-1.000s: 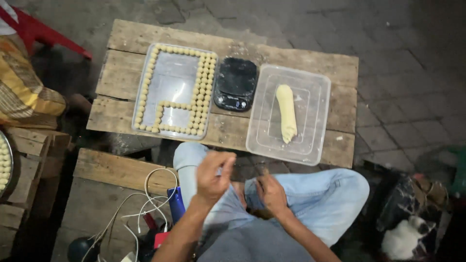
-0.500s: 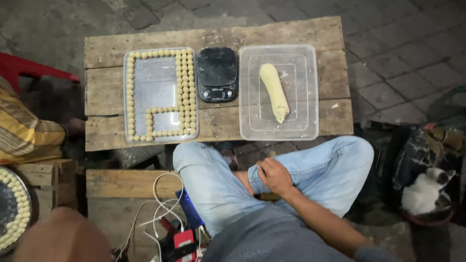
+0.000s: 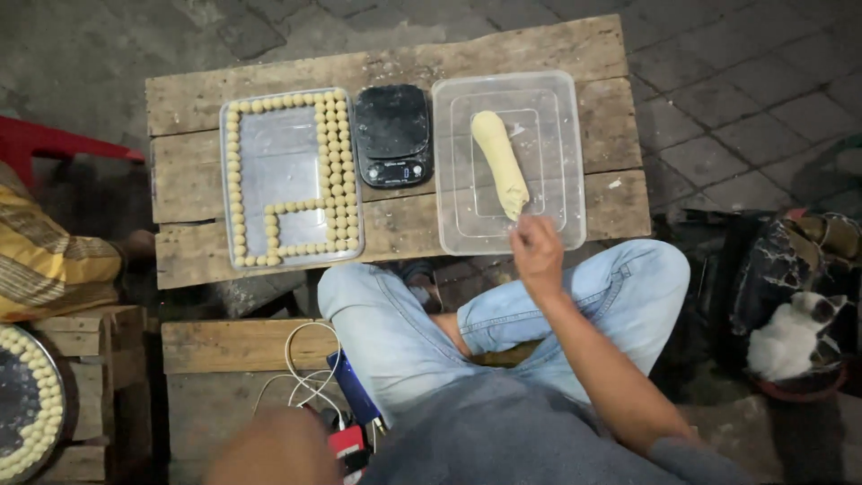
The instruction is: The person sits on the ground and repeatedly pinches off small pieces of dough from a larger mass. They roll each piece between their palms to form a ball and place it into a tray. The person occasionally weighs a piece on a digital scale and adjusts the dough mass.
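1. Right hand (image 3: 537, 254): reached forward over the near rim of the clear plastic tub (image 3: 575, 135), fingertips at the near end of the dough log (image 3: 500, 163). Grip bunched together at the tip of the log; whether it has pinched dough cannot be told.
2. Left hand (image 3: 269, 446): blurred at the bottom edge, low by the lap, near the white cable (image 3: 301, 373). Grip state cannot be told; nothing seen in it.
3. Dough log: pale yellow, one long roll, lying lengthwise on the tub floor, its near end turned toward the person, so within easy reach.
4. Clear plastic tub: rectangular, on the right part of the wooden bench (image 3: 193, 193), otherwise bare inside.
5. Digital scale (image 3: 391, 135): black, between tub and tray, just beside both, likely kept there for weighing portions.
6. Metal tray (image 3: 283, 171): left of the scale, small dough balls (image 3: 336, 171) set in tight rows round the rim and down one inner column, centre bare.
7. Round tray (image 3: 18, 409): far left edge, carrying more balls, on a wooden crate.
8. Cat (image 3: 790, 337): white and dark, curled on the ground at right, well apart from the bench.
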